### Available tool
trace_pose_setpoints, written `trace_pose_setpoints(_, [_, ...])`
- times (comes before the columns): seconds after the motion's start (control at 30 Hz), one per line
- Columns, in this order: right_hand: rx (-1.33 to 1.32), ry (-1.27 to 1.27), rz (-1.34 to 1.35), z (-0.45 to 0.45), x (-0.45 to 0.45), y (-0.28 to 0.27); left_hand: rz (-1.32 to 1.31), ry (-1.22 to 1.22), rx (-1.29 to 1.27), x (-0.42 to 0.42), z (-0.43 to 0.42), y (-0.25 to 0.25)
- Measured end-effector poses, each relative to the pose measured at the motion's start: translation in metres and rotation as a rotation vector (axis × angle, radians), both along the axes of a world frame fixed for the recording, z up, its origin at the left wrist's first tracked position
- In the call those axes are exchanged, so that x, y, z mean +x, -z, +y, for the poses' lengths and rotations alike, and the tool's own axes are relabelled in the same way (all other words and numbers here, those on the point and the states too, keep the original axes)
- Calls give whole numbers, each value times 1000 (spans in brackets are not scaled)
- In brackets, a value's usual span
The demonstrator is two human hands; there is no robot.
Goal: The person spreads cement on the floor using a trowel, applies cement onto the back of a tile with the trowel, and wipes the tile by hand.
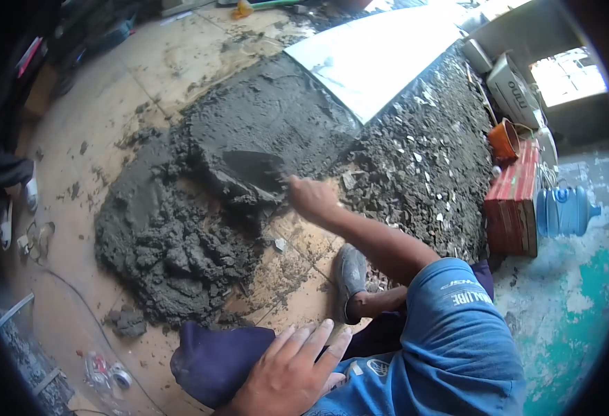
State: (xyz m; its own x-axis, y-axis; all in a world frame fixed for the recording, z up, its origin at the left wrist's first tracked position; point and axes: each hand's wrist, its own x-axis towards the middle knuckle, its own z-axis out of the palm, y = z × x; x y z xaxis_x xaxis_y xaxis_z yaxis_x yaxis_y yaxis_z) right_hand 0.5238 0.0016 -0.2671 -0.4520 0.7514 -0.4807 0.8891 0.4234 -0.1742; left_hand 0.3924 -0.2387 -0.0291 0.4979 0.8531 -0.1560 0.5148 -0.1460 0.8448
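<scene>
My right hand (315,199) is closed round the handle of a trowel (256,170), whose dark blade lies against wet grey mortar (249,111). Behind the blade the mortar is spread in a smoother layer; a lumpy heap (179,256) sits nearer, to the left. My left hand (294,367) rests near my bent knee at the bottom, palm down, fingers stretched and dusty, holding nothing.
A large white tile (380,55) lies beyond the mortar. Rubble (429,173) covers the floor on the right, beside an orange bucket (504,141), red boxes (514,201) and a blue water bottle (568,211). A cable (86,305) runs along the left.
</scene>
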Motion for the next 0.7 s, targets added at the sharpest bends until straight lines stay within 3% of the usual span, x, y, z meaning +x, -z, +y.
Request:
trace_pose_setpoints(0.03, [83, -61, -31, 9, 10, -5, 17, -23, -5, 0, -2, 1])
trace_pose_setpoints(0.13, [202, 99, -51, 62, 53, 32, 3, -11, 55, 3, -1, 6])
trace_pose_setpoints(0.2, [90, 422, -4, 101, 66, 27, 33, -25, -11, 5, 4, 3])
trace_pose_setpoints(0.3, [86, 431, 74, 154, 75, 24, 145, -40, -42, 15, 1, 15])
trace_pose_setpoints(0.37, [66, 307, -21, 181, 67, 26, 168, -38, -46, 22, 9, 17])
trace_pose_setpoints(0.47, [46, 331, -33, 191, 66, 9, 205, -41, -74, 32, 22, 22])
trace_pose_setpoints(0.57, [80, 416, -20, 204, 93, 34, 225, -35, -93, 35, 28, 21])
trace_pose_setpoints(0.7, [34, 386, 42, 211, 89, 9, 225, -40, -96, 40, 34, 24])
